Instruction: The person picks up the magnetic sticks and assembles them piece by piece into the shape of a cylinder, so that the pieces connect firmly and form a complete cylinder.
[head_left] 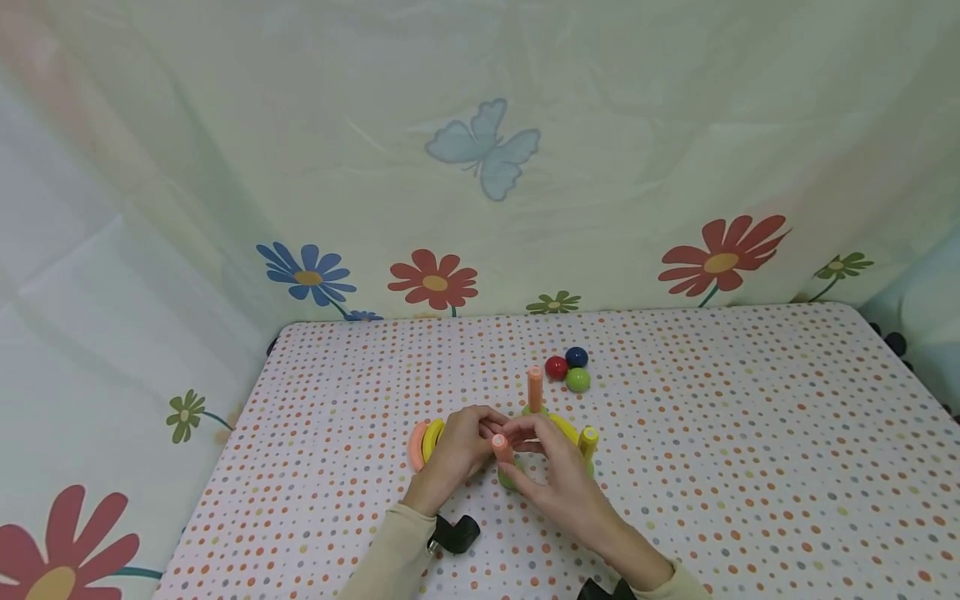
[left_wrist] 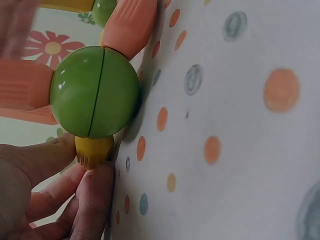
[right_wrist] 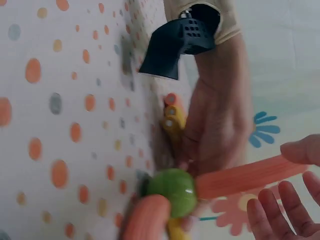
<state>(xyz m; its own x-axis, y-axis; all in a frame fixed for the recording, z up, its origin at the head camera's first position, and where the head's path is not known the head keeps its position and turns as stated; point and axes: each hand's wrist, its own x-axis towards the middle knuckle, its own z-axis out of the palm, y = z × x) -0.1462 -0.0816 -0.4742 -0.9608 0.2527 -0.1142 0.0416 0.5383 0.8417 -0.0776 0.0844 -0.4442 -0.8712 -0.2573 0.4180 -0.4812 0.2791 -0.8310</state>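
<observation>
Between both hands stands a toy frame of green balls and ribbed orange and yellow rods. The left hand (head_left: 461,454) pinches a yellow rod (left_wrist: 94,150) between thumb and fingers, right beside a green ball (left_wrist: 95,92). That rod's end meets the ball close over the table. Fingers hide much of the rod. From the same ball rises an upright orange rod (right_wrist: 245,177). Around its upper end the right hand (head_left: 558,479) is spread, thumb to one side and fingers loosely to the other. Another orange rod (left_wrist: 132,25) runs along the table from the ball.
Behind the frame, a red ball (head_left: 556,367), a blue ball (head_left: 577,357) and a green ball (head_left: 577,380) lie together. Curved orange (head_left: 417,447) and yellow (head_left: 431,439) pieces lie left of the left hand. Other upright rods, one orange (head_left: 535,390) and one yellow (head_left: 588,442), stand close by.
</observation>
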